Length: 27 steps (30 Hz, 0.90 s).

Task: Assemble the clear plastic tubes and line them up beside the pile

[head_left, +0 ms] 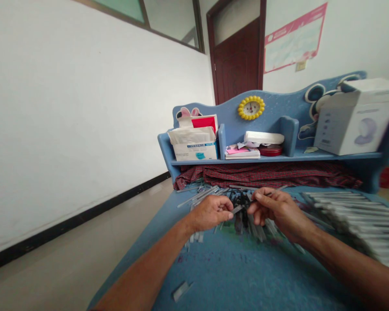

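My left hand [210, 212] pinches a small translucent flat strip [236, 209] between thumb and fingertips. Close by on the right, my right hand [278, 212] is closed with thumb against forefinger, and a thin dark stick-like piece [268, 194] shows at the pinch. Both hands hover over a loose pile of small black pieces [241, 199] on the blue desk [233, 272]. Long clear strips [204, 194] lie behind my left hand. Short clear pieces [257, 232] are scattered below the hands, partly blurred.
Long grey-white rods [353, 211] are stacked in rows at the right. A small clear piece [180, 291] lies near the front edge. Checked cloth [266, 175] fills the space beneath the blue shelf, which carries a mask box [196, 151] and a large white box [353, 116].
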Each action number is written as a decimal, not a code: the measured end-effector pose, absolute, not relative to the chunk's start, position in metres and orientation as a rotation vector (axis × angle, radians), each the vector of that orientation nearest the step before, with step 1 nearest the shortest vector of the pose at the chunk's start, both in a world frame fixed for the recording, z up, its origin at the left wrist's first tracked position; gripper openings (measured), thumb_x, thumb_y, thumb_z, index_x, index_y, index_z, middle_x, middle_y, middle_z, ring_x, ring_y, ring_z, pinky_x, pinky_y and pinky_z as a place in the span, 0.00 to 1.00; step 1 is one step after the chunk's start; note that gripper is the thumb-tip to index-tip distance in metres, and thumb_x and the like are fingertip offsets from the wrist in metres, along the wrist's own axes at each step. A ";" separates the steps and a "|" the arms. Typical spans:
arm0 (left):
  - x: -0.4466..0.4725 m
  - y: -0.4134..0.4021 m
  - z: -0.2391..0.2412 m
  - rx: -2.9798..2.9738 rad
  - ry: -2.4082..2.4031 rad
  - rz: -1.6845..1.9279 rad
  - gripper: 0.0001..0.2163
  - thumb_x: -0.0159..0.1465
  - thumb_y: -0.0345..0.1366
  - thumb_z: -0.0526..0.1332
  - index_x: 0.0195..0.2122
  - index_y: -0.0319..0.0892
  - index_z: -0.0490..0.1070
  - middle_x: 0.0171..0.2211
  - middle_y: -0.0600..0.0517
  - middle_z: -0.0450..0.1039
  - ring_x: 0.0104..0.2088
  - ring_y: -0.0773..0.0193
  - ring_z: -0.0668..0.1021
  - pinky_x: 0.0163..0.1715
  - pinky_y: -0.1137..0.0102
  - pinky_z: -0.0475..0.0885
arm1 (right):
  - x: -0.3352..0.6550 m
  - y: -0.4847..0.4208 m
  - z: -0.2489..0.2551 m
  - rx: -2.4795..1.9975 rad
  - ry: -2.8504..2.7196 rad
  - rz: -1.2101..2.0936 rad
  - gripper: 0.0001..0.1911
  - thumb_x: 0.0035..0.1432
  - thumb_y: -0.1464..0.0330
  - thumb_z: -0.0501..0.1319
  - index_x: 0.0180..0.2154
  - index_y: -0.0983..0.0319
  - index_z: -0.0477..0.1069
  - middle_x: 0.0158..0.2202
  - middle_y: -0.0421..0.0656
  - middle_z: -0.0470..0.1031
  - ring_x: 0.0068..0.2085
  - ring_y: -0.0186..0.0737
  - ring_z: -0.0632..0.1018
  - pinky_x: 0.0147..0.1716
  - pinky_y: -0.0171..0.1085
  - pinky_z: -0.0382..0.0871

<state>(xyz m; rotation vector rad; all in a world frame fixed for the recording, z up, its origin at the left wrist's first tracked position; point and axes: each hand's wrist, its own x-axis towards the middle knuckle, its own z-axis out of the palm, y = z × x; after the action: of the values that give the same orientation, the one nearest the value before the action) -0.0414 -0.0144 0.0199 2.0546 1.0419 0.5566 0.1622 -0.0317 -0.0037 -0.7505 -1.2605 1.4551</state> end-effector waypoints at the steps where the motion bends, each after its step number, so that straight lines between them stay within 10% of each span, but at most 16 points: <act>1: -0.041 -0.015 0.020 2.051 1.032 0.550 0.07 0.53 0.36 0.61 0.29 0.37 0.68 0.18 0.60 0.58 0.20 0.73 0.61 0.21 0.77 0.55 | 0.163 -0.032 -0.003 -0.749 -1.262 1.454 0.15 0.50 0.57 0.62 0.30 0.62 0.64 0.24 0.43 0.77 0.18 0.35 0.73 0.17 0.32 0.63; 20: -0.036 -0.018 0.018 1.952 0.961 0.499 0.08 0.52 0.36 0.62 0.29 0.38 0.67 0.17 0.60 0.60 0.18 0.74 0.62 0.19 0.78 0.57 | 0.155 -0.038 -0.013 -0.731 -1.378 1.567 0.16 0.52 0.56 0.59 0.32 0.63 0.64 0.20 0.41 0.75 0.14 0.32 0.71 0.13 0.30 0.60; 27: -0.033 -0.018 0.014 1.806 0.901 0.570 0.09 0.51 0.37 0.64 0.28 0.38 0.68 0.18 0.59 0.65 0.17 0.74 0.67 0.18 0.78 0.62 | 0.157 -0.043 -0.007 -0.801 -1.472 1.477 0.28 0.50 0.57 0.62 0.49 0.64 0.60 0.16 0.36 0.71 0.12 0.30 0.66 0.11 0.28 0.56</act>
<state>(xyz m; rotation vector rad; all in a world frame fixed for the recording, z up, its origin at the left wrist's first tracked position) -0.0328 -0.0177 0.0142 1.8062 0.9012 0.5701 0.1575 -0.0430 -0.0070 -0.8009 -1.4720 1.4766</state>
